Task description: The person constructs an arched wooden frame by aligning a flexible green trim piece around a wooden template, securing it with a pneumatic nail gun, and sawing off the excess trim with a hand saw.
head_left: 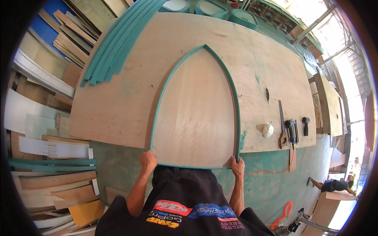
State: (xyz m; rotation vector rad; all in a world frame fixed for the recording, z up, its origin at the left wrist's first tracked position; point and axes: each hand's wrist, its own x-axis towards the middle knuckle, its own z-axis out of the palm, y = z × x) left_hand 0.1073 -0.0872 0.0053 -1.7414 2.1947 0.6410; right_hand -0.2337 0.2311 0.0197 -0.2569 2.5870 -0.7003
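A large pointed-arch wooden tray or panel [197, 114] with a raised teal rim lies on the plywood-topped table [118, 114], its point away from me. Its straight near edge overhangs the table toward my body. At the near left corner, my left hand [148, 160] is closed around the rim. My right hand [238, 166] grips the near right corner in the same way, fingers wrapped over the edge. Parts of the fingers of both hands are hidden by the rim.
Teal strips [118, 43] are stacked at the table's far left. To the right lie a handsaw [282, 122], a nail gun [291, 131] with an orange hose [262, 171], a black drill-like tool [306, 126] and a crumpled white bag [267, 130]. Another person [334, 185] is at lower right.
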